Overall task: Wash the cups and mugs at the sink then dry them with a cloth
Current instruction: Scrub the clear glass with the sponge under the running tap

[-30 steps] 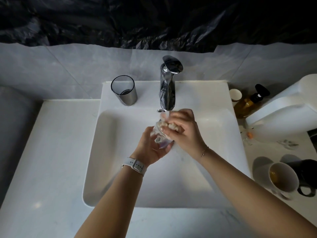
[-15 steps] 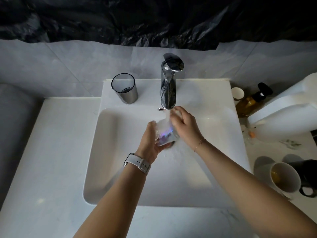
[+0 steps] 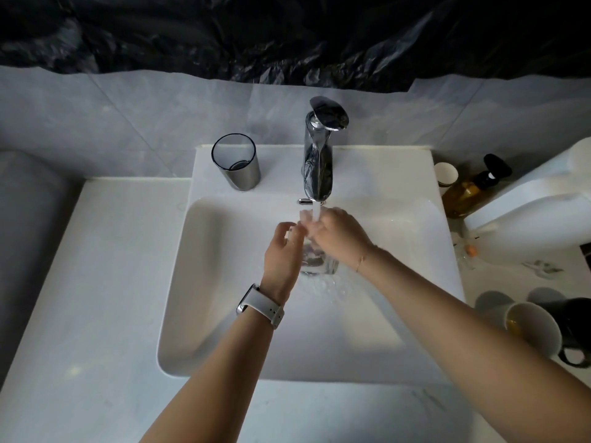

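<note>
A clear glass cup [image 3: 315, 259] is held upright over the white sink [image 3: 224, 282], under water running from the chrome tap [image 3: 319, 161]. My left hand [image 3: 281, 251] wraps around the glass from the left. My right hand [image 3: 339, 235] is at its rim on the right side, fingers in the water stream. Much of the glass is hidden by both hands. A grey tumbler [image 3: 238, 163] stands on the sink's back ledge to the left of the tap. On the counter at the right lie a white mug [image 3: 532, 327] and a black mug [image 3: 575, 334].
A small white cup [image 3: 445, 174], an amber pump bottle [image 3: 470, 190] and a large white container [image 3: 527, 219] stand at the back right. White counter [image 3: 96, 282] runs to the left of the sink. Black plastic sheeting covers the wall above.
The foam-covered glass has been rinsed and now stands upright under the stream. My right hand has shifted from covering the glass to its rim.
</note>
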Available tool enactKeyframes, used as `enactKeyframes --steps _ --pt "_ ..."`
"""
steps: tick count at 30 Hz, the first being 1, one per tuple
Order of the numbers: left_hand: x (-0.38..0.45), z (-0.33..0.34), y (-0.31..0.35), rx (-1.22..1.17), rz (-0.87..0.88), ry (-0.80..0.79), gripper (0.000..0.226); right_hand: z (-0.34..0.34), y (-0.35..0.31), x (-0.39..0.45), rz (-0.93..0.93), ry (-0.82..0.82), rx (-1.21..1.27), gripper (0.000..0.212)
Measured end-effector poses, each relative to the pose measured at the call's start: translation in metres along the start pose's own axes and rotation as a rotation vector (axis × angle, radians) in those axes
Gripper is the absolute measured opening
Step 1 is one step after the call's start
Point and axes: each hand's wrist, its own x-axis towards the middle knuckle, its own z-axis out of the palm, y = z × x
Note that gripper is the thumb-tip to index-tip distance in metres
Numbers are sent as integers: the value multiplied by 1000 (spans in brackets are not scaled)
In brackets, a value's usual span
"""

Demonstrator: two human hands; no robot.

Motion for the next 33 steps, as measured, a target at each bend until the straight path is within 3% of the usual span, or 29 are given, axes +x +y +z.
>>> enactKeyframes --steps 3,4,5,7,9,11,13,15,17,18,20,22,24,27,30,33 --pt "-2 -5 0 123 147 -15 25 -12 4 12 337 -212 302 35" --pt "-1 -7 0 136 172 -7 20 -10 6 11 375 -267 297 32" --pt "-1 -9 -2 141 182 2 18 -7 4 6 344 -279 216 29" --pt "0 -9 -6 143 161 9 19 4 2 -7 259 -112 69 31" --pt "0 -5 -13 174 133 16 23 12 -4 -17 201 21 76 36" --pt "-2 -3 -15 217 165 31 28 12 -3 -12 173 -24 54 38" --pt "0 -5 -14 283 275 -11 38 5 0 1 232 -175 112 36" --pt "2 -9 -11 248 325 -94 39 1 12 11 399 -352 357 30" --pt "4 -13 -6 88 259 -104 30 -2 20 9 544 -509 772 20" --pt "6 -14 -4 -11 208 -83 25 -1 23 5 571 -512 941 23" --pt "14 -14 -1 -172 106 3 20 5 18 -5 626 -364 1219 33" --pt "22 -7 2 -241 20 100 20 18 3 -16 731 -97 1456 45" --pt "22 5 6 -303 -54 126 22 37 -10 -24 736 176 1508 38" --pt "14 23 6 -351 -159 82 31 57 -23 -31 668 457 1438 30" --pt "13 31 -2 -389 -250 -8 61 63 -23 -42 523 510 1391 28" --pt "9 29 1 -535 -384 -129 68 63 -12 -45 379 536 1170 58"
